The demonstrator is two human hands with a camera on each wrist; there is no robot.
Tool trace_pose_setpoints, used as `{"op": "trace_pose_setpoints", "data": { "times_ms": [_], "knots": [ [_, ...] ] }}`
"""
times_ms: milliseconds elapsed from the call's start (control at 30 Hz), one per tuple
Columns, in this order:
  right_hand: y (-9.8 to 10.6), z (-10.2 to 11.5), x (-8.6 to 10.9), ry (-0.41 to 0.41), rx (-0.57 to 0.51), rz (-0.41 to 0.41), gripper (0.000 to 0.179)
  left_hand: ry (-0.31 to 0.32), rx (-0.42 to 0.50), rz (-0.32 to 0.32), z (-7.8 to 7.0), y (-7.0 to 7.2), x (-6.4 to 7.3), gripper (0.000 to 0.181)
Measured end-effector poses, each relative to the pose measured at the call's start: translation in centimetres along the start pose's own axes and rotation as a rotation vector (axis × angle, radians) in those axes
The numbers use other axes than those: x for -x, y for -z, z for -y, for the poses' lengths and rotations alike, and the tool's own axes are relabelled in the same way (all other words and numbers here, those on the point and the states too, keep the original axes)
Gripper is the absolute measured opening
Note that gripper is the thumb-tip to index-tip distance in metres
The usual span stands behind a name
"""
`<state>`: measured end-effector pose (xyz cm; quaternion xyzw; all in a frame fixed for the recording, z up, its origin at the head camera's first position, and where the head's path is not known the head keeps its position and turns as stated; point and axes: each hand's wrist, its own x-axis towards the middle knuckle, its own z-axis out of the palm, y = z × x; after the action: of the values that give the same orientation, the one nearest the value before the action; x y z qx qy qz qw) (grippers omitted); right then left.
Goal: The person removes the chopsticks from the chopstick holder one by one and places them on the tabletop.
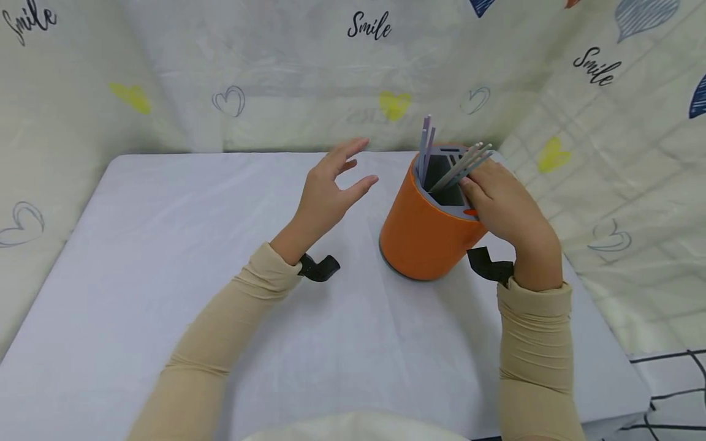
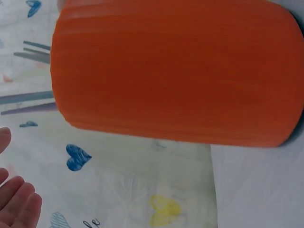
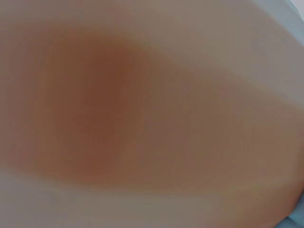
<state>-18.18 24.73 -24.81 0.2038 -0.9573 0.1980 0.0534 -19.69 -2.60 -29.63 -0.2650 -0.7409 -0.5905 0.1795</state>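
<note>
An orange cylindrical pen holder (image 1: 427, 236) with a grey divided top stands on the table. Several thin pale sticks (image 1: 425, 150), lilac, grey and bluish, poke up from its compartments. My right hand (image 1: 510, 199) grips the holder's right rim, thumb over the top edge beside the sticks; its other fingers are mostly hidden. By that thumb shows a small orange piece (image 1: 470, 212). To the left of the holder, my left hand (image 1: 331, 187) hovers apart from it, fingers extended and thumb spread, with nothing in it. The right wrist view is a blur of skin and orange.
A white-covered table (image 1: 220, 245) lies under both arms. Behind and to the sides hangs a pale cloth (image 1: 309, 79) printed with hearts and "Smile", close behind the holder. Black camera mounts (image 1: 320, 268) sit at both wrists.
</note>
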Motion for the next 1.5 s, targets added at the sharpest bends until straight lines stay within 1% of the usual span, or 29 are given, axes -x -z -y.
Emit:
{"op": "trace_pose_setpoints", "data": {
  "times_ms": [100,200,333,400,467,567,700,800,1033,1200,1300,1367,1433,1500],
  "knots": [
    [0.1,-0.2,0.3,-0.001,0.002,-0.003,0.031,0.038,0.127,0.013,-2.1,-1.0,-0.3,0.045],
    [0.2,-0.4,0.4,0.005,-0.006,-0.006,0.029,0.088,0.248,0.03,-3.7,-1.9,-0.5,0.04],
    [0.2,-0.5,0.3,0.021,-0.012,-0.007,0.031,0.12,0.338,0.04,-3.7,-3.1,-0.9,0.036],
    [0.1,-0.5,0.2,0.03,-0.017,-0.008,0.034,0.132,0.362,0.038,-3.7,-3.5,-1.1,0.035],
    [0.0,-0.5,0.1,0.037,-0.015,-0.015,0.035,0.129,0.377,0.037,-3.8,-3.9,-1.3,0.034],
    [-0.1,-0.5,-0.1,0.045,-0.019,-0.023,0.037,0.141,0.38,0.032,-4.0,-4.2,-1.4,0.032],
    [-0.4,-0.5,-0.2,0.04,-0.013,-0.023,0.038,0.147,0.344,0.014,-4.3,-4.3,-1.5,0.029],
    [-0.4,-0.5,-0.2,0.031,0.002,-0.021,0.036,0.144,0.321,0.013,-4.4,-4.6,-1.6,0.029],
    [0.1,-0.6,0.1,0.022,0.016,-0.02,0.03,0.166,0.312,0.014,-4.5,-5.4,-2.0,0.025],
    [0.1,-0.5,0.1,0.014,0.013,-0.018,0.033,0.2,0.287,0.01,-4.6,-5.6,-2.2,0.022],
    [0.1,-0.4,0.1,0.02,0.013,-0.018,0.035,0.211,0.236,-0.015,-5.1,-5.5,-2.3,0.018],
    [0.1,-0.4,0.1,0.029,0.012,-0.022,0.034,0.212,0.219,-0.036,-5.5,-5.4,-2.4,0.016],
    [0.1,-0.4,0.1,0.034,0.009,-0.022,0.035,0.207,0.225,-0.059,-6.0,-5.1,-2.6,0.015],
    [0.1,-0.4,0.1,0.035,0.008,-0.024,0.034,0.19,0.262,-0.084,-6.5,-4.7,-2.9,0.015]
  ]
}}
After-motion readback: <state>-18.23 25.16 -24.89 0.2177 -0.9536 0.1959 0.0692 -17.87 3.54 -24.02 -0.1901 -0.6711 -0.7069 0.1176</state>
